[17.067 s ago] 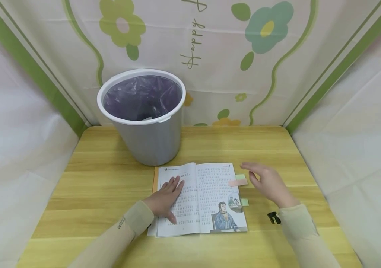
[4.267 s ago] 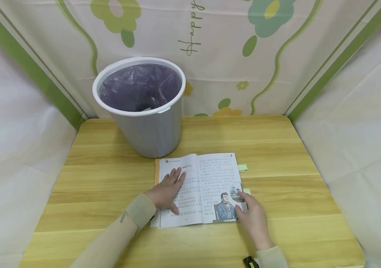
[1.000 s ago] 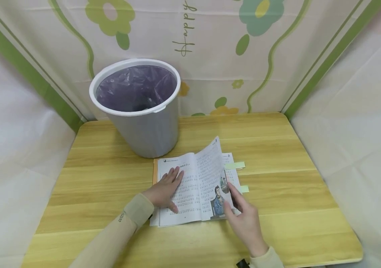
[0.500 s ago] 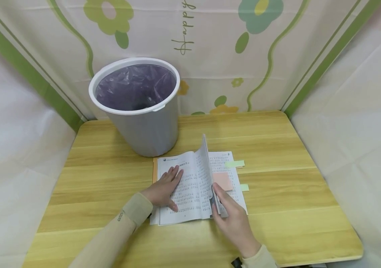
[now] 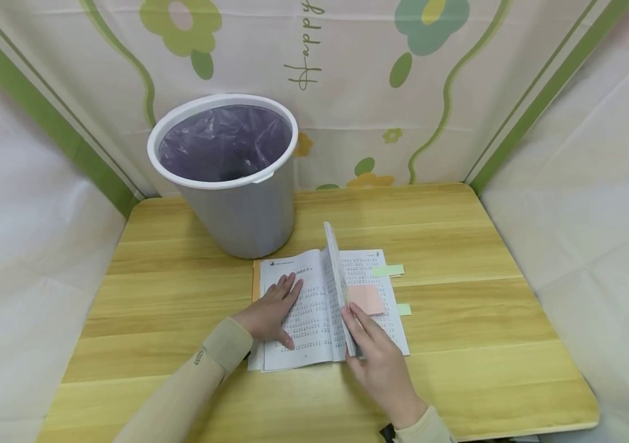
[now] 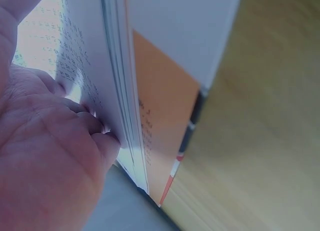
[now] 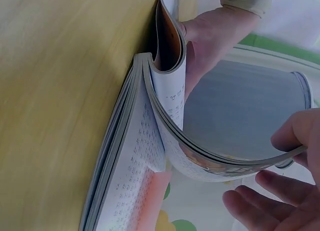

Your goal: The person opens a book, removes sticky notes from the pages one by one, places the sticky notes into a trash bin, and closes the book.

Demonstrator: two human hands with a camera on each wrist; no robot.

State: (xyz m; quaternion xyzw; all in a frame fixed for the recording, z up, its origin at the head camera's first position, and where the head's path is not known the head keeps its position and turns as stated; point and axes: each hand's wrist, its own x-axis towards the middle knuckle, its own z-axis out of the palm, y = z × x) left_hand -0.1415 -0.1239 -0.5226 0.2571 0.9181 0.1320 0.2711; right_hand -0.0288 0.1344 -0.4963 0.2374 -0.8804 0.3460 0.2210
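An open book (image 5: pixel 305 355) with printed text lies on the wooden table. My left hand (image 5: pixel 272 315) rests on its left page, fingers spread out straight. With thumb and fingers, my right hand (image 5: pixel 382 369) pinches a stack of raised pages (image 7: pixel 200 153) by the outer edge. Those pages stand nearly upright and curve from the spine in the right wrist view. On the page exposed to their right sits a pink sticky note (image 5: pixel 366 299). Two pale green sticky tabs (image 5: pixel 388 271) stick out past the right edge. An orange part of the cover (image 6: pixel 162 106) shows in the left wrist view.
A grey bin (image 5: pixel 253 221) with a white rim and a purple plastic liner stands on the table behind the book, to the left. Flower-printed fabric (image 5: pixel 347 111) hangs behind the table, and pale fabric hangs on both sides.
My right hand has moved left, lifting pages from flat to nearly upright; the held stack looks thicker. The pink note, hidden 4.3 seconds ago, is uncovered. My left hand has stayed in place.
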